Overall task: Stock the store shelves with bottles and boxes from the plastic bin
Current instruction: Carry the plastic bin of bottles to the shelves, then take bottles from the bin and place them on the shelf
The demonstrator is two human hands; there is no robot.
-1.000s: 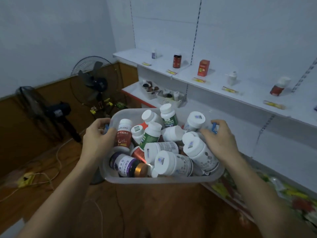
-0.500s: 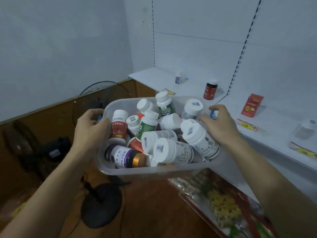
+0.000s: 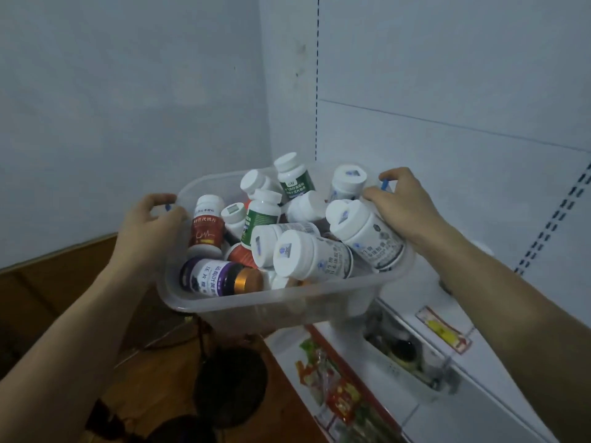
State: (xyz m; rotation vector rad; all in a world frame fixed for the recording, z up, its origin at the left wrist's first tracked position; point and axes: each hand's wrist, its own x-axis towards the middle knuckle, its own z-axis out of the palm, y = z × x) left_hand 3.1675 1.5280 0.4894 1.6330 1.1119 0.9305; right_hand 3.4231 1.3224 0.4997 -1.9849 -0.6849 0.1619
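Item: plastic bin (image 3: 287,302), translucent, carried in the air between your two hands, in front of the white shelves (image 3: 499,394), which lie below and to its right.
Left hand (image 3: 150,225): fingers curled over the bin's left rim, gripping it.
Right hand (image 3: 406,203): clamped on the right rim, at a blue clip.
Contents: many capped bottles, jumbled. White-capped bottle (image 3: 367,233) lies tilted, touching your right hand, cap toward the bin's middle. Purple bottle (image 3: 220,278) lies flat along the near wall, long axis left to right, gold cap pointing right. Red-label bottle (image 3: 206,228) stands upright just beside your left hand.
Judgement: no hand is free; set the bin down first.
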